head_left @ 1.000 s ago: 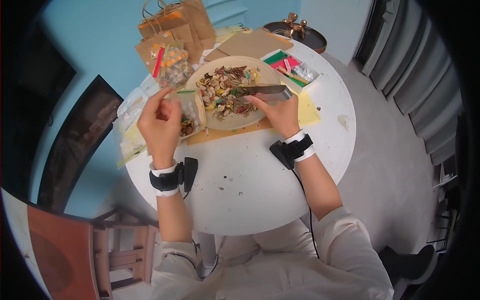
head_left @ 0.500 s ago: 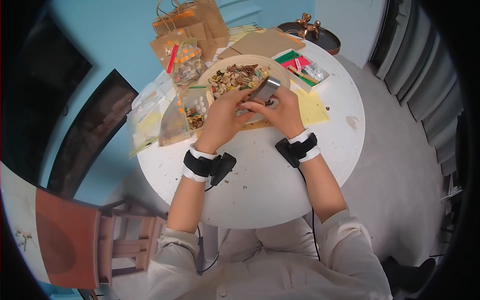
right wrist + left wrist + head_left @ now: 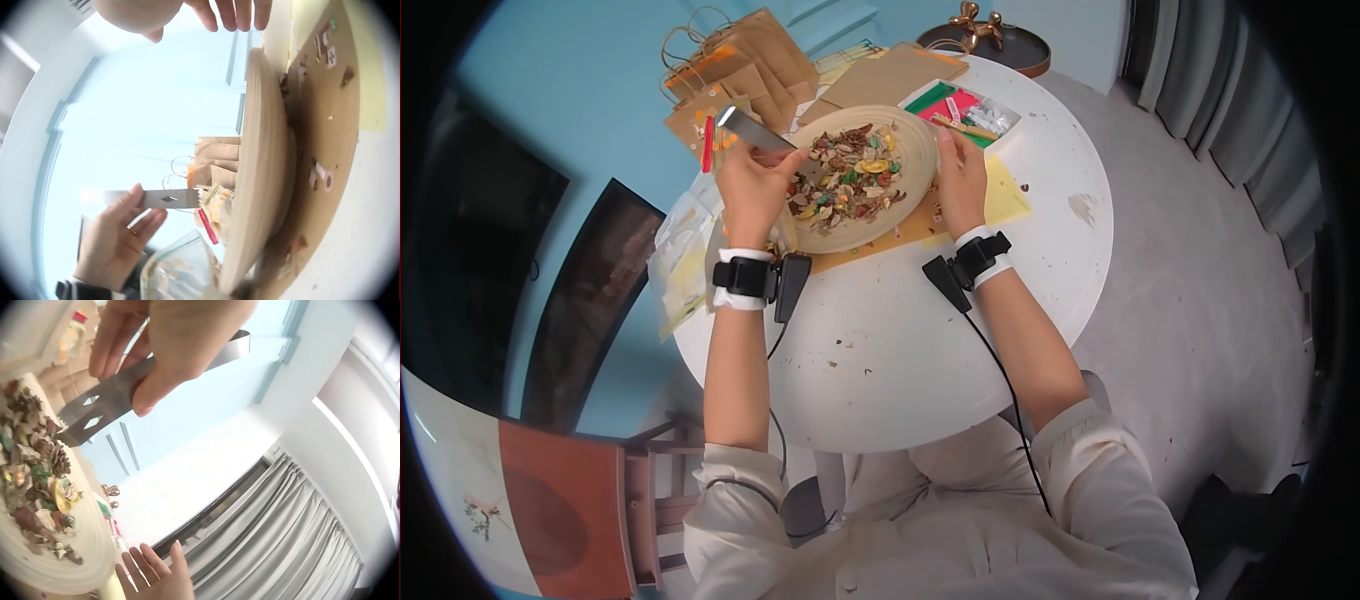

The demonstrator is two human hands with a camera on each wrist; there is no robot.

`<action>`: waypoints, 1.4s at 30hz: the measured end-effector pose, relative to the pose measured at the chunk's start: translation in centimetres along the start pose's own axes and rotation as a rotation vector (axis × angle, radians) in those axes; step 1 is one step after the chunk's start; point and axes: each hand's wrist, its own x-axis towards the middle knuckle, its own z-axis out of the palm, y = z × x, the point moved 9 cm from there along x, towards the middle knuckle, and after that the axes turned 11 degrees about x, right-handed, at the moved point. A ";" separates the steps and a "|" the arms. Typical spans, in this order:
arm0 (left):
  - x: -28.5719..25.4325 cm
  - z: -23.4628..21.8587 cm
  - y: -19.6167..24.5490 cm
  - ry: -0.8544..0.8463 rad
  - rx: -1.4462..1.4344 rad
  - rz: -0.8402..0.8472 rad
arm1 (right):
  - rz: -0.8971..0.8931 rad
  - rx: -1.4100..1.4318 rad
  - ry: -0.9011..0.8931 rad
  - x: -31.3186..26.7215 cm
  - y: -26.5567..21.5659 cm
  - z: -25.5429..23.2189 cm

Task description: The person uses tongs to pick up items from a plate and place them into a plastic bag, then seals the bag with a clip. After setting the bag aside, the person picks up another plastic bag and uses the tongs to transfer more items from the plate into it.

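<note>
My left hand (image 3: 750, 195) grips a pair of metal tongs (image 3: 745, 128) at the left side of a round beige plate (image 3: 922, 155). Potpourri (image 3: 855, 180) of dried petals, slices and small cones covers the plate's middle. The tong tips, with diamond-shaped cut-outs, hang at the edge of the pile in the left wrist view. Beside the plate's right rim is my right hand (image 3: 962, 185), holding nothing. Its extended fingers (image 3: 244, 14) show in the right wrist view. A clear zip bag (image 3: 181, 269) stands near the plate, mostly hidden behind my left hand in the head view.
Brown paper bags (image 3: 750, 65) stand at the back left. A box (image 3: 990, 105) of small items lies at the back right, and yellow paper (image 3: 1005, 195) is right of the plate. Small crumbs (image 3: 837, 343) dot the white table (image 3: 900, 390).
The tongs passed from my right hand to my left above the plate. My left hand then moved left with them, and my right hand let go and moved to the plate's right rim.
</note>
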 end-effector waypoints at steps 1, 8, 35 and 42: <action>0.3 0.3 0.2 0.011 0.023 0.032 | 0.115 0.067 0.007 -0.1 1.2 0.1; 0.6 5.4 -0.4 -0.103 0.237 0.013 | 0.422 0.360 -0.054 -1.5 5.0 1.9; -2.3 -6.9 -0.8 -0.176 0.334 0.063 | 0.369 0.234 -0.041 -2.4 5.1 1.5; -2.8 -9.1 0.8 -0.112 0.289 -0.005 | 0.355 0.185 -0.054 -2.2 5.4 1.7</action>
